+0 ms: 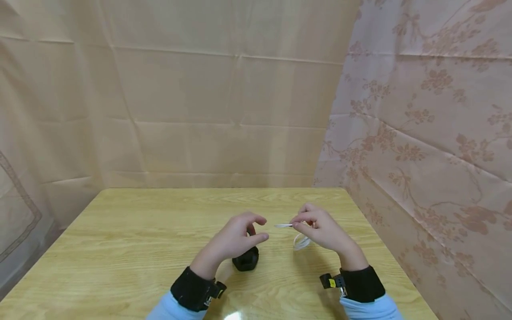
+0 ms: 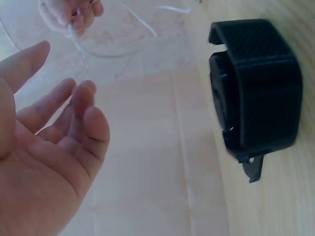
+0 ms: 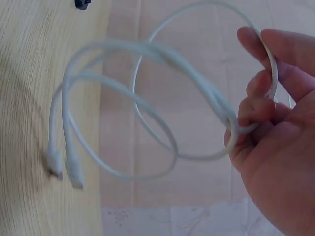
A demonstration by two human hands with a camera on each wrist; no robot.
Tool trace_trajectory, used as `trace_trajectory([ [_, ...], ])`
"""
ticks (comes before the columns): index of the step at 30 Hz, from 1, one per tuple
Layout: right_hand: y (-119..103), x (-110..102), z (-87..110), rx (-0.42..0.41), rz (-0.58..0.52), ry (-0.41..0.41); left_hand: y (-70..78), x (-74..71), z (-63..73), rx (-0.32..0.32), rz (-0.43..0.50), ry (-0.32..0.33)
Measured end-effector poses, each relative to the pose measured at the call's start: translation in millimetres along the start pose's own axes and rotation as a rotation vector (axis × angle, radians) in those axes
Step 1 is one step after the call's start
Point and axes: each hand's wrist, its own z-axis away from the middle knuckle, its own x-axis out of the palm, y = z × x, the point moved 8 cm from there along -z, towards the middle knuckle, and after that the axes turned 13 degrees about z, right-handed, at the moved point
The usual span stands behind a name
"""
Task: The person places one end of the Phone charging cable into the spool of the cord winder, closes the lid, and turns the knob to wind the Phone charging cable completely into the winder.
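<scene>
White cable plugs blurred, black object partly hidden in head view

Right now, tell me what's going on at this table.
A person's right hand holds a white cable in loose loops above the table, its two plugs connected to nothing. The left hand faces it with empty, loosely bent fingers. A black holder sits on the table near the left hand, and neither hand holds it.
</scene>
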Motion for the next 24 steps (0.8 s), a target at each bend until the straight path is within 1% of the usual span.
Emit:
trace_trajectory([
  [5, -3.8, 5.3, -0.9, -0.046, -0.027, -0.029, 2.4, 13.2, -4.3, 0.073, 0.001, -0.065],
  [8, -4.5, 9.4, -1.6, -0.065, -0.033, -0.044, 2.6, 18.9, -5.6, 0.09, -0.003, -0.097],
  [10, -4.2, 11.6, -2.0, -0.07, -0.033, -0.048, 1.4, 21.3, -5.9, 0.08, -0.003, -0.111],
  [12, -4.2, 12.8, -2.2, -0.077, -0.036, -0.047, -0.5, 22.7, -6.0, 0.055, 0.006, -0.122],
  [15, -7.2, 12.9, -2.4, -0.098, -0.041, -0.04, -3.6, 24.2, -6.3, 0.023, 0.04, -0.13],
  [20, -12.8, 11.9, -2.4, -0.136, -0.045, -0.028, -8.3, 25.5, -8.2, -0.016, 0.091, -0.131],
  [24, -16.4, 10.4, -2.1, -0.168, -0.043, -0.018, -9.8, 24.4, -9.7, -0.027, 0.123, -0.122],
])
